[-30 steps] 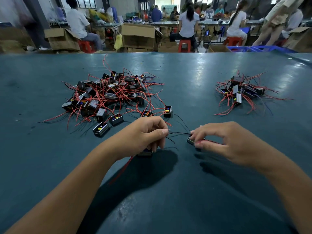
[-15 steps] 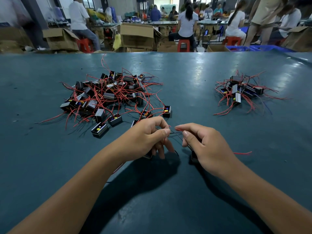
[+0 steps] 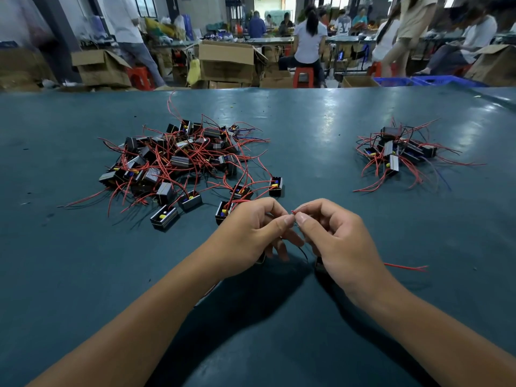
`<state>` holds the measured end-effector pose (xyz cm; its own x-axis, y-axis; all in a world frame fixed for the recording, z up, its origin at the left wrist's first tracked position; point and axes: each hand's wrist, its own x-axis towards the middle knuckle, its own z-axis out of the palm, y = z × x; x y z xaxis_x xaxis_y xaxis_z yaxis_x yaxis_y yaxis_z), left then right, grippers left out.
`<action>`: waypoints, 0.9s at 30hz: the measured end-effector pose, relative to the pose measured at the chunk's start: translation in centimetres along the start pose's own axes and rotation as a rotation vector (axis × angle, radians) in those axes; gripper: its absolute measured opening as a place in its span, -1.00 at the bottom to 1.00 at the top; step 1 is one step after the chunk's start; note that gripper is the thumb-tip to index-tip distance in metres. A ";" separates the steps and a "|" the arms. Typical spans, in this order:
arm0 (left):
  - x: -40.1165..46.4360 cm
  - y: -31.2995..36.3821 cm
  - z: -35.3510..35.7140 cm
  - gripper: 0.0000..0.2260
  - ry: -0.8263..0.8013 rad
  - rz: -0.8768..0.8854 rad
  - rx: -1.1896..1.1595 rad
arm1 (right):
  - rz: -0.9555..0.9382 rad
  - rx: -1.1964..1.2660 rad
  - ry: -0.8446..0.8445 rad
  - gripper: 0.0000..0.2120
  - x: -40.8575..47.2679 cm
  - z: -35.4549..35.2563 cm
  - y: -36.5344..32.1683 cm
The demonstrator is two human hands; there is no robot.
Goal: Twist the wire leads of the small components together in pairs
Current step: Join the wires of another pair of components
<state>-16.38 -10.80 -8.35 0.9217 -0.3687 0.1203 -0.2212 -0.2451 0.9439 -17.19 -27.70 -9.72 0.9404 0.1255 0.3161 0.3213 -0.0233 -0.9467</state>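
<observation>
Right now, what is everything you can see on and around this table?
Large heap of small black box components with red wire leads: dozens, black and red, table's left half.
Small heap of the same black components: around ten, black and red, table's far right.
Loose black components: several, black with yellow and blue parts, near edge of large heap.
Wire leads being joined: count unclear, red tip showing, pinched between both hands' fingertips.
Stray red wire: one, red, beside right wrist.
Dark teal table: one.
Cardboard boxes: several, brown, floor behind.
Red stools: several.
Other workers: several, background.
Left hand: pinching the leads.
Right hand: pinching the leads.
</observation>
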 end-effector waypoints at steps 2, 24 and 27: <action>0.1 -0.1 0.4 -0.83 0.013 0.007 -0.044 | 0.006 0.030 0.026 -0.88 0.1 0.1 -0.1; 0.3 -0.9 1.0 -0.82 0.103 0.060 -0.092 | -0.001 0.104 0.075 -0.86 0.2 0.1 -0.1; 0.2 -0.8 1.0 -0.87 0.091 0.026 -0.188 | 0.007 0.108 0.079 -0.85 0.2 0.1 -0.3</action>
<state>-16.36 -11.57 -9.41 0.9433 -0.2880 0.1650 -0.1901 -0.0615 0.9798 -17.07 -27.54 -9.40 0.9499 0.0470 0.3089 0.3043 0.0840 -0.9489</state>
